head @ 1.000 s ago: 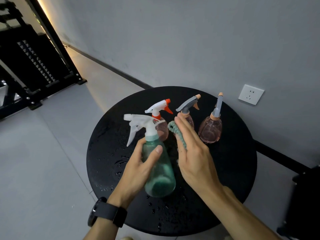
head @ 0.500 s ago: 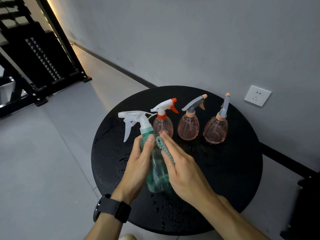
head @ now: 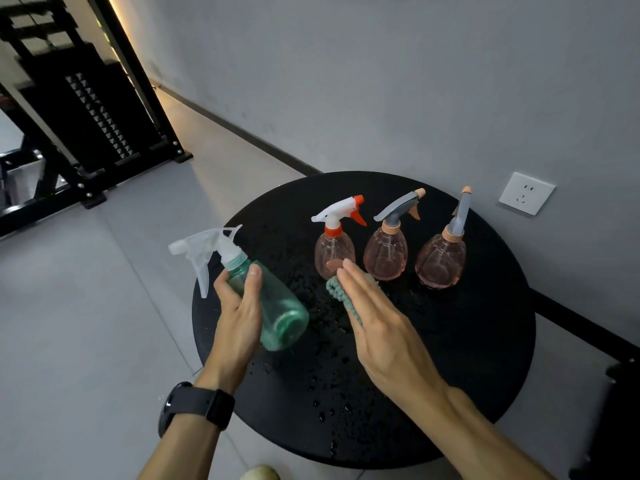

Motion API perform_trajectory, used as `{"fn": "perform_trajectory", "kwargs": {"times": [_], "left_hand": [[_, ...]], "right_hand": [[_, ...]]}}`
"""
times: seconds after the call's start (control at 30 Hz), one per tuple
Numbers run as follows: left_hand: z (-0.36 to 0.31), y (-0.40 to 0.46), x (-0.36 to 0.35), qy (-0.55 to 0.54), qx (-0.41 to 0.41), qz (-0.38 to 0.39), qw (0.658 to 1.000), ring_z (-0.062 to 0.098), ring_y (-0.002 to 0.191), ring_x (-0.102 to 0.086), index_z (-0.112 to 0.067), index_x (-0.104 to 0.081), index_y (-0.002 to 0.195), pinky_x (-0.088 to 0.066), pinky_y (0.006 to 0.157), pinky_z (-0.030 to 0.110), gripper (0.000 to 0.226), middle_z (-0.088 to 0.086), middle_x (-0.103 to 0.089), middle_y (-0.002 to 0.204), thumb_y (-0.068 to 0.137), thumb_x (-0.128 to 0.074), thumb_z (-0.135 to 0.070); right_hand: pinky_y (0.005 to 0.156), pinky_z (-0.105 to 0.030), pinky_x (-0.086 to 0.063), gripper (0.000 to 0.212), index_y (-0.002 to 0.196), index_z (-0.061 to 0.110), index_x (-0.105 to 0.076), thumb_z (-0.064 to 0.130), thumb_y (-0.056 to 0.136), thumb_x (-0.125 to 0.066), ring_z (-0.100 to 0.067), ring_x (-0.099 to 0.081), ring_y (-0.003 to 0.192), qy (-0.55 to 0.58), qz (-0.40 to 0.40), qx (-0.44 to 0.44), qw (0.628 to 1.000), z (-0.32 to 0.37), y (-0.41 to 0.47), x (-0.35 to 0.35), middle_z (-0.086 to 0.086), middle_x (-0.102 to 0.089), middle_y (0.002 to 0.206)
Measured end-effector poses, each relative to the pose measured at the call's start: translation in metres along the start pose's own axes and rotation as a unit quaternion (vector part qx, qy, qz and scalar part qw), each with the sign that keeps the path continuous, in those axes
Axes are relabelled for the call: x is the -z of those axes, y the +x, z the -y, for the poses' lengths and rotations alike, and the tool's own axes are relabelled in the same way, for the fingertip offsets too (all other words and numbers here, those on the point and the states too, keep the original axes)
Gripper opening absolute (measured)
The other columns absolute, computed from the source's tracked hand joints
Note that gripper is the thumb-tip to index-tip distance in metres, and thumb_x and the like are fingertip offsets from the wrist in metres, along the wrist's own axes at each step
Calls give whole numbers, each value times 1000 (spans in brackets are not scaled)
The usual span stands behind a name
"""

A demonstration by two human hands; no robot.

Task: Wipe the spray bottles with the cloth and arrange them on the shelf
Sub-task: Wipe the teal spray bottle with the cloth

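the left hand [head: 239, 313] grips the green spray bottle [head: 277, 306] around its neck and shoulder, holding it tilted above the left edge of the round black tabletop [head: 450, 375], white trigger head pointing left. the right hand [head: 377, 327], fingers straight, carries the green cloth [head: 341, 294] against its palm just beside the bottle. three pink spray bottles [head: 384, 254] stand upright in a row near the tabletop's far edge.

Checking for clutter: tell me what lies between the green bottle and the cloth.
Nothing but bare, wet table, per the head view. The green bottle and the cloth are apart.
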State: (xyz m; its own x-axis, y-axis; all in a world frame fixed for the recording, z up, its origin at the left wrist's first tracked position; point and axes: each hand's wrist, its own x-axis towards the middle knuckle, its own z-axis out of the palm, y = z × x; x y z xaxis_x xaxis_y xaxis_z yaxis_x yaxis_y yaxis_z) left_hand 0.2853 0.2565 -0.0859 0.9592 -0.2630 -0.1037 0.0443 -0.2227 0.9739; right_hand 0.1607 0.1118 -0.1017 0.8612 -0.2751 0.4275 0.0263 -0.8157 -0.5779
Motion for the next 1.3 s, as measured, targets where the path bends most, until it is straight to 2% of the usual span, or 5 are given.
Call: {"fn": "perform_trajectory", "kwargs": {"times": [0.37, 0.67, 0.87, 1.1, 1.3], "left_hand": [[25, 7, 5, 43, -50, -50, 997, 11, 117, -47, -24, -34, 136, -34, 100, 27, 38, -6, -48, 126, 102, -46, -33], [40, 19, 9, 73, -45, -33, 996, 19, 127, -47, -24, -30, 144, -34, 113, 43, 50, -1, -49, 137, 100, -49, -37], [44, 20, 10, 65, -49, -33, 996, 15, 121, -47, -25, -30, 143, -35, 109, 37, 48, -3, -48, 131, 100, -49, -35], [55, 27, 14, 84, -51, -37, 995, 22, 124, -49, -27, -28, 145, -37, 110, 42, 52, 2, -50, 138, 99, -51, -37], [66, 35, 18, 89, -61, -72, 991, 18, 117, -51, -27, -31, 142, -41, 100, 36, 54, 0, -50, 134, 96, -55, -40]], "right_hand": [[117, -23, -22, 53, 149, 8, -31, 11, 96, -39, -8, -25, 144, 8, -3, -15, 1000, -3, 1, 0, 0, -30, 156], [116, -18, -19, 53, 148, 7, -32, 11, 96, -41, -6, -25, 143, 19, -3, -23, 1000, -3, 2, 0, 0, -31, 155], [116, -15, -17, 52, 148, 6, -32, 11, 96, -41, -6, -24, 143, 11, -2, -22, 1000, -4, 1, -2, -1, -31, 154], [117, -18, -19, 51, 148, 7, -33, 14, 98, -38, -7, -25, 144, 10, 3, -26, 1000, -4, 1, -5, -1, -32, 155], [116, -19, -19, 51, 148, 7, -34, 14, 97, -39, -8, -27, 143, 20, 8, -33, 999, -4, 1, -7, -3, -34, 155]]}}
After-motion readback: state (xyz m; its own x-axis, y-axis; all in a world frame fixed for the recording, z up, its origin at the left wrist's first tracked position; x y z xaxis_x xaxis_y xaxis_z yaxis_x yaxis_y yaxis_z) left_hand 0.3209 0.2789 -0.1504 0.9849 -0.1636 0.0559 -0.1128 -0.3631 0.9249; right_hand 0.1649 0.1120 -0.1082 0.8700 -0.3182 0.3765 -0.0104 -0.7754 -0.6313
